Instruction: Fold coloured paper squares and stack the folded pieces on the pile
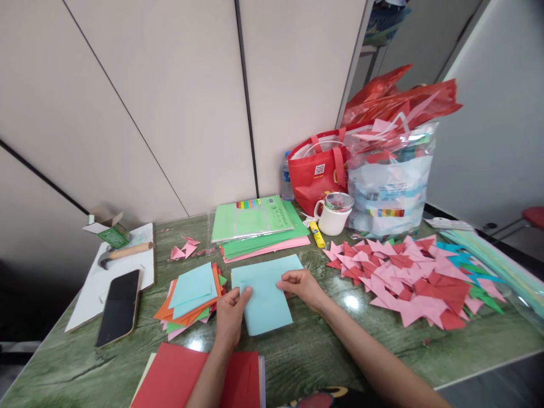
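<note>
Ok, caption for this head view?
Left hand and right hand hold a light blue sheet on the green table.

Bare left hand [229,318], right hand [302,287] and forearms [374,352].

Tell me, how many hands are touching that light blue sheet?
2. The left hand touches the left edge of the light blue sheet; the right hand touches its right edge. No other hands show.

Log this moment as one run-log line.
left hand: holds blue sheet at left edge | right hand: fingertips on sheet | sheet: on green table | left of it: stack of coloured squares
</note>
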Demonstrator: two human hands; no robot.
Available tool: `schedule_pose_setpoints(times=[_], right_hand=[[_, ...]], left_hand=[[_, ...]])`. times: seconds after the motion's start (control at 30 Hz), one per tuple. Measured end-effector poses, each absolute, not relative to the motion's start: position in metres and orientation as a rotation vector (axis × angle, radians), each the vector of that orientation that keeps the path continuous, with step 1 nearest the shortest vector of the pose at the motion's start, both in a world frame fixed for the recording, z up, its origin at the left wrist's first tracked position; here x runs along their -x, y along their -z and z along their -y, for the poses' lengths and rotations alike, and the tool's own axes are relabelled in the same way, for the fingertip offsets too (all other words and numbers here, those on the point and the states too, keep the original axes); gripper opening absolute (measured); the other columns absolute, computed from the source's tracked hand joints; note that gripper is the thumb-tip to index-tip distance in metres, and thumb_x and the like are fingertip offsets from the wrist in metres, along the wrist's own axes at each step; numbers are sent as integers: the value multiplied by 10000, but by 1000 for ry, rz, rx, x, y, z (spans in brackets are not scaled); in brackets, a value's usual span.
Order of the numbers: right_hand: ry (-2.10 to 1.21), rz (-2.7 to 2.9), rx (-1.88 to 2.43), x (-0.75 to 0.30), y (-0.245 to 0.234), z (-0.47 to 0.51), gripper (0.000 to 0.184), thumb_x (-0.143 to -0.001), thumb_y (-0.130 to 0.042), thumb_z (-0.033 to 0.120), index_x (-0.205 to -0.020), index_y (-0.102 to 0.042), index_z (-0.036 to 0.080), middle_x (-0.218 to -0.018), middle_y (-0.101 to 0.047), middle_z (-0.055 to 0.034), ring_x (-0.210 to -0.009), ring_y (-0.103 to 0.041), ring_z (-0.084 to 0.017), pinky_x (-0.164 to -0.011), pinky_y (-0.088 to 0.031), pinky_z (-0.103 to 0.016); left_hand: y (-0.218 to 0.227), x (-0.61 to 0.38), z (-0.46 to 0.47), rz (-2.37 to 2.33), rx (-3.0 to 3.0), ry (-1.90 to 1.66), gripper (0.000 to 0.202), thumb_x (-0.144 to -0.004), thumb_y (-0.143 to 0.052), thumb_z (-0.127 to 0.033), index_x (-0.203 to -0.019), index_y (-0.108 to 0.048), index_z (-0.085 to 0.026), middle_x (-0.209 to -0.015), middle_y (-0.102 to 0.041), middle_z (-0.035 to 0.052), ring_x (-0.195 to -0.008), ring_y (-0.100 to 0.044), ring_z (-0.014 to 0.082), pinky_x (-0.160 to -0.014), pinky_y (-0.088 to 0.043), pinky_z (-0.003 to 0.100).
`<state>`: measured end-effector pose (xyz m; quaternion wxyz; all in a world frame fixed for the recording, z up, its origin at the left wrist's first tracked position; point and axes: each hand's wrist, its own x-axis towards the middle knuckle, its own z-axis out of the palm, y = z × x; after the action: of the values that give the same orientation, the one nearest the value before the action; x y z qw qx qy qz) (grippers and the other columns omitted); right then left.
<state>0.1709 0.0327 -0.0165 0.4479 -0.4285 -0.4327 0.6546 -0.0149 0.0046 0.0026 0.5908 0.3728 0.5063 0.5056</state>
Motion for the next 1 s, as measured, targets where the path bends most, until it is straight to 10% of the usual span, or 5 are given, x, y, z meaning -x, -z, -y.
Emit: schedule_pose_setpoints(times=[0.47, 1.0], right_hand=[[-1575, 983, 1106, -171, 21, -34, 284, -515, -736, 372, -608, -617, 132, -531, -610, 16, -468, -543, -103, -454, -472, -231], [-1530, 1004, 1136, -170, 19, -34, 312, -487, -735, 404, -603, -622, 137, -528, -603, 19, -456, -529, -105, -432, -443, -228]], left_hand=[[-8, 10, -1, -1054, -844, -990, 376, -565, -726, -248, -906, -625, -125, -855, -686, 97, -735, -625, 205, -656, -482, 295], [-1, 12, -2, -1026, -772, -909, 327, -564, -735, -182, -856, -626, -82, -791, -695, 109, -664, -630, 196, -633, -481, 296]])
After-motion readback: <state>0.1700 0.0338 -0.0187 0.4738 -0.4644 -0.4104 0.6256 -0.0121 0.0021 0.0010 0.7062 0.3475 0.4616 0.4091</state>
